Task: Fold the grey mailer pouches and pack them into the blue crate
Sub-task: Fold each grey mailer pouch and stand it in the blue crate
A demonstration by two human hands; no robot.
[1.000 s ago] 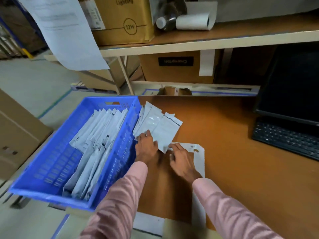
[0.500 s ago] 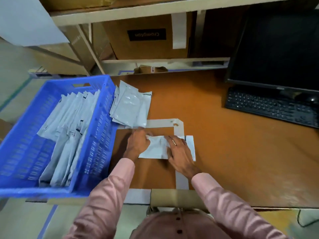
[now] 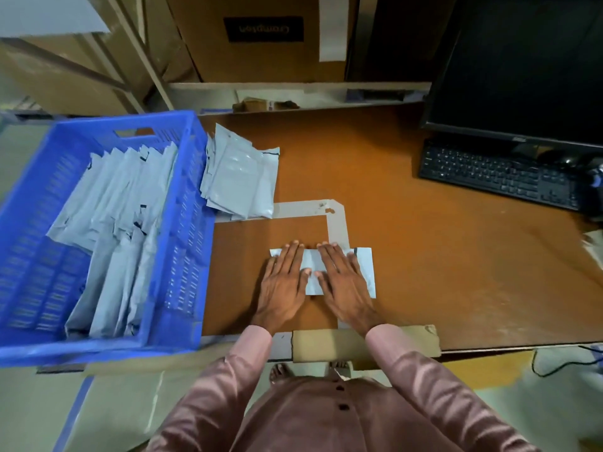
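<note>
One grey mailer pouch (image 3: 364, 269) lies flat on the brown desk near its front edge. My left hand (image 3: 283, 285) and my right hand (image 3: 342, 282) press on it side by side, fingers straight and palms down, covering most of it. A loose stack of grey pouches (image 3: 241, 177) lies further back, against the crate's right wall. The blue crate (image 3: 189, 230) stands at the left of the desk, with several folded grey pouches (image 3: 111, 236) leaning in rows inside.
A black keyboard (image 3: 496, 177) and a dark monitor (image 3: 528, 66) stand at the right back. Grey tape (image 3: 336, 220) marks a rectangle on the desk around the pouch. Cardboard boxes (image 3: 261, 37) fill the shelf behind. A cardboard strip (image 3: 329, 345) covers the desk's front edge.
I drew one pouch from the stack toward the front edge. Both hands went from pinching it to pressing flat on it. The camera tilted downward.
</note>
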